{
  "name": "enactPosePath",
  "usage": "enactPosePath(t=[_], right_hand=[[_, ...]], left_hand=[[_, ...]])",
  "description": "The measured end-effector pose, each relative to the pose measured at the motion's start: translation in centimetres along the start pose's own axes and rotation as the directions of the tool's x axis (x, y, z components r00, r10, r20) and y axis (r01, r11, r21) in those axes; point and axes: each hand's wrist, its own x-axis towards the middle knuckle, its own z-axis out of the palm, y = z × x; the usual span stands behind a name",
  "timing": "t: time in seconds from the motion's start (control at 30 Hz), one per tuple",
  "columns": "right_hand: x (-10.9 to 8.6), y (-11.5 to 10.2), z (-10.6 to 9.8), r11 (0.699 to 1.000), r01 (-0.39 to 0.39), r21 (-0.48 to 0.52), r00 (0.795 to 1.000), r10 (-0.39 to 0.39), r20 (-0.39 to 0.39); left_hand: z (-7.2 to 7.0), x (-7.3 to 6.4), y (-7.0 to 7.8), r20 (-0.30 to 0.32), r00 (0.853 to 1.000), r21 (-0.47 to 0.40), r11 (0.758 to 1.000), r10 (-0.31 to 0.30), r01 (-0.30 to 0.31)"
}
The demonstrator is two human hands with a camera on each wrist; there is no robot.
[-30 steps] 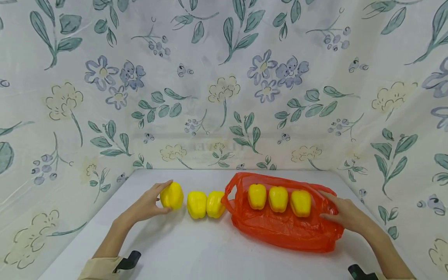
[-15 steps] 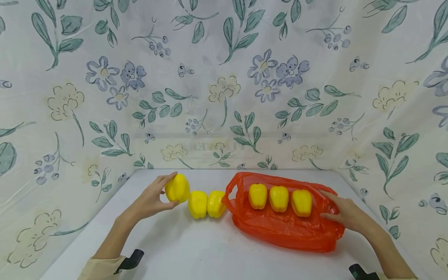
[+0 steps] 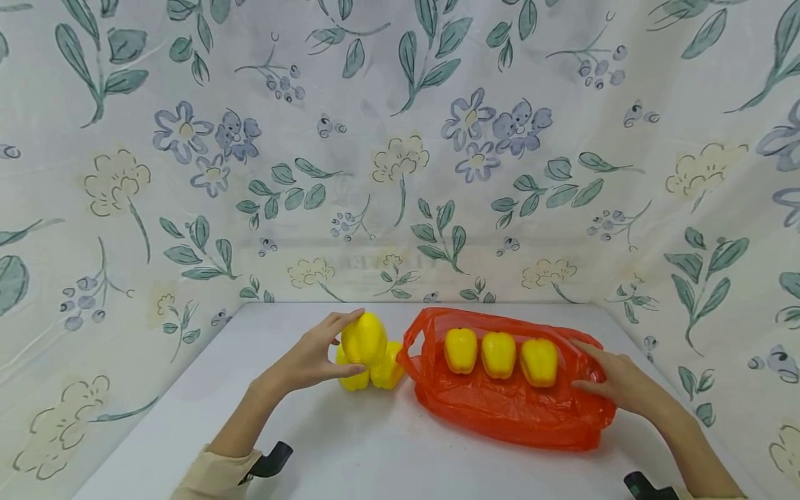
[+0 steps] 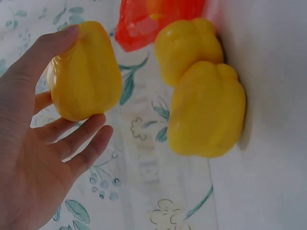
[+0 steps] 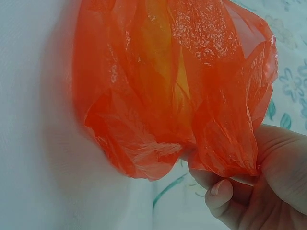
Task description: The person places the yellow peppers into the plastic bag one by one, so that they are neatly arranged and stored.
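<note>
A yellow bell pepper (image 3: 364, 339) is held up between the thumb and fingers of my left hand (image 3: 317, 353). In the head view it overlaps two more yellow peppers (image 3: 387, 368) standing side by side on the table. The left wrist view shows that pair (image 4: 206, 110) apart from the held one. To the right lies a red plastic bag (image 3: 500, 413), its mouth spread wide, with three yellow peppers (image 3: 498, 355) in a row inside. My right hand (image 3: 615, 378) grips the bag's right edge; the right wrist view shows the thin plastic (image 5: 225, 148) pinched by thumb and fingers.
The white table (image 3: 350, 444) ends at a floral curtain (image 3: 400, 208) behind and at both sides. A loop handle (image 3: 409, 354) of the bag sticks out at its left, right beside the standing peppers.
My left hand has lifted its pepper and carried it right, from beside the standing pair to in front of or over them. The right hand and the bag stay put.
</note>
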Motion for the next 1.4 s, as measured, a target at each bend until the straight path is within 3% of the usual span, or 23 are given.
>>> enactPosePath(t=[0.3,0.53,0.83,1.07,1.23,1.4], right_hand=[[-0.1,-0.2,0.0,1.0,0.004,-0.002,1.0,-0.004,0.006],[-0.2,-0.2,-0.2,1.0,-0.001,-0.004,1.0,0.001,0.006],[-0.1,-0.1,-0.3,1.0,-0.02,-0.013,1.0,0.02,0.002],[-0.2,-0.1,-0.2,1.0,-0.022,-0.013,1.0,0.022,-0.001],[-0.2,0.0,-0.2,1.0,-0.005,-0.015,1.0,0.005,-0.008],[-0.2,0.0,-0.3,1.0,0.005,-0.023,1.0,-0.005,-0.016]], left_hand=[[2.1,2.6,2.4,0.075,0.996,-0.047,0.998,0.045,-0.042],[3.9,5.4,4.8,0.168,0.981,-0.095,0.992,0.096,-0.08],[7.6,8.6,7.6,0.276,0.938,-0.108,0.976,0.21,-0.187],[10.2,10.5,9.6,0.364,0.914,-0.116,0.982,0.18,-0.147],[12.0,12.0,10.7,0.39,0.9,-0.097,0.981,0.194,-0.169],[13.6,13.1,11.7,0.459,0.867,-0.114,0.981,0.192,-0.157]])
